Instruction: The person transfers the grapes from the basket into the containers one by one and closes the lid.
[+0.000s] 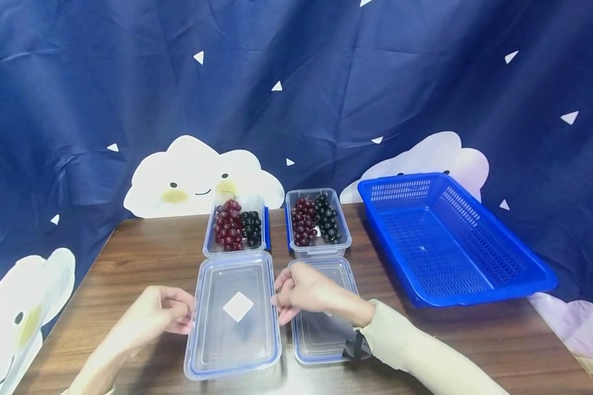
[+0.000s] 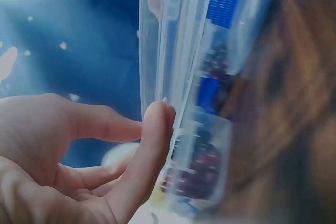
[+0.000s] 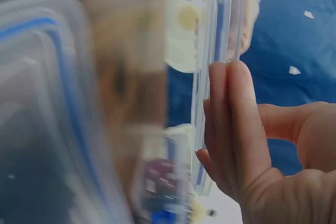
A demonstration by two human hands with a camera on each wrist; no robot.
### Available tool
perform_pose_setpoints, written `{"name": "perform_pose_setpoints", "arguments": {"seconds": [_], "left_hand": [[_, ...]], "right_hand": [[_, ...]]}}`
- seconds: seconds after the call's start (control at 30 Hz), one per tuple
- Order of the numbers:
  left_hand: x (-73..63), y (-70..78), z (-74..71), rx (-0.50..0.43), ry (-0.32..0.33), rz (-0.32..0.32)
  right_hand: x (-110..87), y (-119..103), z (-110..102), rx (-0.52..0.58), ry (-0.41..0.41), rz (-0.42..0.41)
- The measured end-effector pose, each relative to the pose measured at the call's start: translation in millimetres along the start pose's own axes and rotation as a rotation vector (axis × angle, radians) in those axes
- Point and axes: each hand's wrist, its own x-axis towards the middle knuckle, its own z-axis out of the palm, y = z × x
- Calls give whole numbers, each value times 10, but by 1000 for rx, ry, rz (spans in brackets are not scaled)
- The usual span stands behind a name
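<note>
A clear plastic container lid [image 1: 237,345] with a blue seal line and a white diamond-shaped sticker is held above the table between both hands. My left hand [image 1: 160,312] pinches its left edge, thumb and fingertips meeting at the rim in the left wrist view. At the opposite edge my right hand [image 1: 303,291] grips the lid between fingers and thumb. Just beyond stands a left container [image 1: 208,241] holding red grapes [image 1: 229,225] and black grapes [image 1: 251,227]. Beneath the right forearm lies a second clear lid [image 1: 321,351], partly hidden by the hand and sleeve.
A right container [image 1: 323,249] with red and black grapes stands beside the left one at the back. To the right sits a large blue plastic basket [image 1: 400,263]. A dark blue cloud-print curtain [image 1: 316,109] hangs behind the wooden table [image 1: 138,252].
</note>
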Motion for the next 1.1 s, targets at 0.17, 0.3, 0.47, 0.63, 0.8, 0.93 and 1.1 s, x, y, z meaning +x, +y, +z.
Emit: {"name": "perform_pose_setpoints", "arguments": {"seconds": [0.17, 0.3, 0.47, 0.63, 0.8, 0.93, 1.1], "left_hand": [[114, 269, -71, -11, 93, 33], [261, 422, -146, -42, 135, 52], [473, 563, -263, -61, 155, 96], [729, 674, -348, -56, 162, 92], [1046, 754, -436, -14, 188, 45], [1297, 794, -495, 5, 209, -7], [1541, 796, -563, 27, 235, -42]], "right_hand": [[-1, -270, -190, 18, 61, -87], [108, -385, -323, 29, 110, -121], [337, -443, -492, 42, 172, -149], [579, -475, -654, 125, 227, -154], [852, -484, -775, 186, 295, -129], [1083, -477, -871, 202, 344, -102], [1347, -448, -966, 245, 398, -75]]}}
